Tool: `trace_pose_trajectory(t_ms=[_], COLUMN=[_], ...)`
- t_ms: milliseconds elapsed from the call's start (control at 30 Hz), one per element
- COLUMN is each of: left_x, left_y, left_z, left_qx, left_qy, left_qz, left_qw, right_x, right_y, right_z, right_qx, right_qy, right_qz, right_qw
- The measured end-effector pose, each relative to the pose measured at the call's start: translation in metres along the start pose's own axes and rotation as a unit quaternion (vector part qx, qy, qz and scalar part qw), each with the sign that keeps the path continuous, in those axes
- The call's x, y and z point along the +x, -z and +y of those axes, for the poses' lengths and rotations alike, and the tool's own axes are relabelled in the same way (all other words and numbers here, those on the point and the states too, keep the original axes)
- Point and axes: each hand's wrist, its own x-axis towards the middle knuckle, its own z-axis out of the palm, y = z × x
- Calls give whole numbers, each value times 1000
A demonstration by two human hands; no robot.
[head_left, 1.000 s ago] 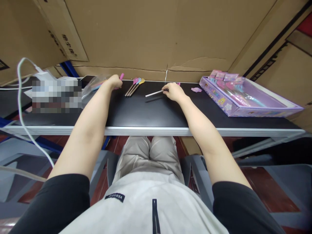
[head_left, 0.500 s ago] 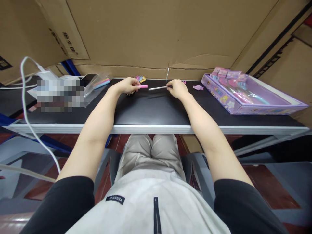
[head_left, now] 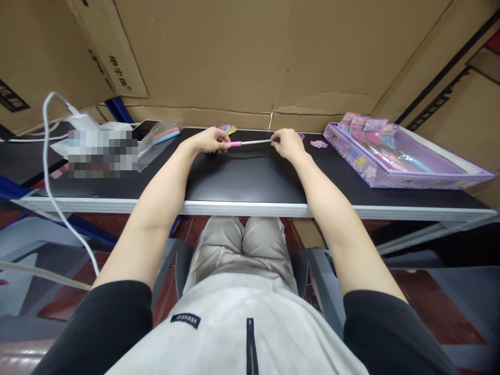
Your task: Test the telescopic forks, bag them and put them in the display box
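My left hand (head_left: 214, 140) pinches a short pink tube (head_left: 236, 144), its free end pointing right. A thin silver rod (head_left: 255, 141) runs from that end to my right hand (head_left: 287, 143), whose fingers are closed on its far end. Rod and tube are in line and meet; how deep the rod sits inside, if at all, I cannot tell. Just past my right hand shows a pink claw-shaped piece (head_left: 301, 136), mostly hidden. Behind my left hand lie several claw-shaped pieces in pink, blue and yellow (head_left: 230, 128), with dark rod ends partly covered beneath it.
A purple display box (head_left: 394, 179) with packaged items stands on the right of the black table (head_left: 250, 182). Beside it lies a small pink-purple card (head_left: 319, 144). Left are a clear bag with coloured tubes (head_left: 166, 135), a blurred pile and a white cable (head_left: 49, 172). Cardboard walls rise behind.
The gap between the silver rod and the pink tube has closed; their ends now meet. Both hands keep their grip, and the view has shifted slightly.
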Motion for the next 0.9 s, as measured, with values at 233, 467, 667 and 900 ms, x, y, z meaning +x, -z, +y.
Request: trace_pose_trajectory(t_ms=[233,467,667,900], left_x=[1,5,13,17], left_y=[-3,-14,-23,-29], left_z=[1,5,-1,-2], left_qx=[-33,4,0,1], left_qy=[-29,-72,-60,-35], left_qz=[4,58,67,63], left_qw=[999,996,996,997], right_x=[-3,-5,-2,6], right_y=[5,9,7,0], right_z=[-6,-2,6,18], right_qx=[-21,-38,-38,-37], right_qy=[12,35,77,124], right_qz=[0,-1,-7,13], right_qw=[1000,999,996,992])
